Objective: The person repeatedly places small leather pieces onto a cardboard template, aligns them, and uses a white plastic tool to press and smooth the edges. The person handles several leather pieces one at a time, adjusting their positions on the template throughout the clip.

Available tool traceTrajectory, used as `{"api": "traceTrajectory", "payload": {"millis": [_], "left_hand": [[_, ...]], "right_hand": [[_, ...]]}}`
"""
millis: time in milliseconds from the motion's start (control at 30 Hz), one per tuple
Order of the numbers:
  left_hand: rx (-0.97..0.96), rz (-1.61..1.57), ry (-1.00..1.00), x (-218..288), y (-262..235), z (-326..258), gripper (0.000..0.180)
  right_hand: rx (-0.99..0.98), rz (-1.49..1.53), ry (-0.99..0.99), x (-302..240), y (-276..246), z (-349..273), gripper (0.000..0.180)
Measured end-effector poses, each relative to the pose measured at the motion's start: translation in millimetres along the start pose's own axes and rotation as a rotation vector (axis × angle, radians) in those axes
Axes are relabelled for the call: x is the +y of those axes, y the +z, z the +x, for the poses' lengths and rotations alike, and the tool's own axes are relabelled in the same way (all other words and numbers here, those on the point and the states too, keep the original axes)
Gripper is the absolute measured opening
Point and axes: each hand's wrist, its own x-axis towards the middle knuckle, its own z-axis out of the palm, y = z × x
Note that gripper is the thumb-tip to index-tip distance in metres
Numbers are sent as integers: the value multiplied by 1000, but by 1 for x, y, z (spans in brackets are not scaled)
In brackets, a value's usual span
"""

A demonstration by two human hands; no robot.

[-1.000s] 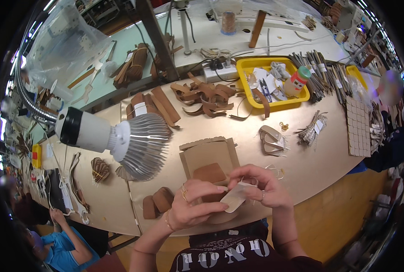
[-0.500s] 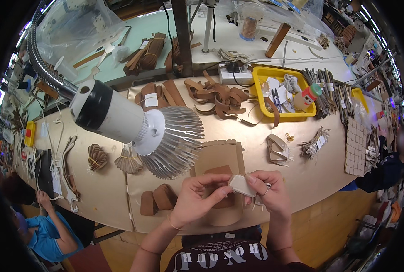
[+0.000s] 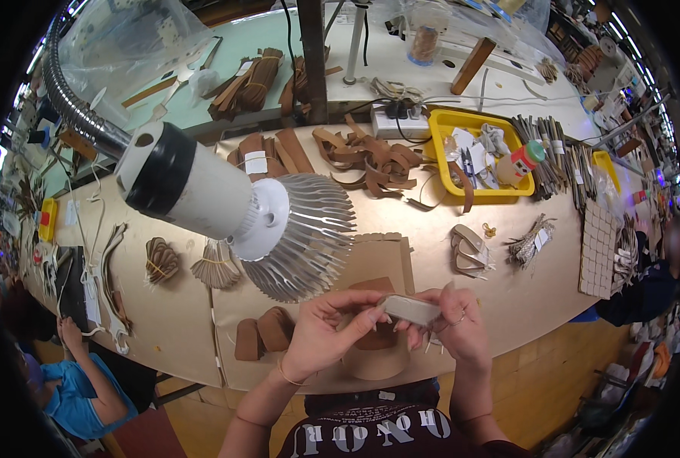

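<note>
Over the near edge of the table, both hands hold a small beige strap loop [image 3: 412,310]. My left hand [image 3: 326,334] pinches its left end between thumb and fingers. At the other end, my right hand [image 3: 463,327] has its fingers closed on the strap, with the thumb raised. Pale thread-like ends hang below the right fingers. Beneath the hands lie a reddish-brown leather piece [image 3: 372,338] and a cardboard sheet [image 3: 386,250], both partly covered. Similar beige strap loops [image 3: 470,250] rest farther right on the table.
A large lamp [image 3: 271,221] on a bendable arm hangs close to my left hand. Brown rolled straps [image 3: 276,330] sit left of that hand. Farther back are tangled brown strips [image 3: 374,156] and a yellow tray [image 3: 483,197] with a bottle. A co-worker's blue sleeve [image 3: 80,401] shows at left.
The strap loop has turned between my fingers, so its long edge now faces up. My right thumb has lifted off its face. The whole view has shifted slightly.
</note>
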Motion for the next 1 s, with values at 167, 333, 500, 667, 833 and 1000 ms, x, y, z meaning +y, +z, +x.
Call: {"api": "traceTrajectory", "payload": {"millis": [167, 333, 500, 667, 833, 1000], "left_hand": [[-22, 644, 353, 9, -3, -4, 21], [312, 974, 539, -9, -16, -9, 23], [393, 732, 346, -29, -25, -21, 23], [379, 743, 282, -36, 1, -16, 20], [372, 854, 261, -28, 15, -1, 17], [361, 679, 187, -24, 14, 3, 11]], "right_hand": [[-107, 39, 109, -5, -6, -1, 38], [153, -216, -107, -3, 2, 7, 31], [145, -305, -24, -1, 3, 15, 30], [151, -222, 48, 19, -2, 37, 27], [178, -111, 32, 27, -7, 34, 28], [192, -93, 30, 22, -6, 34, 31]]}}
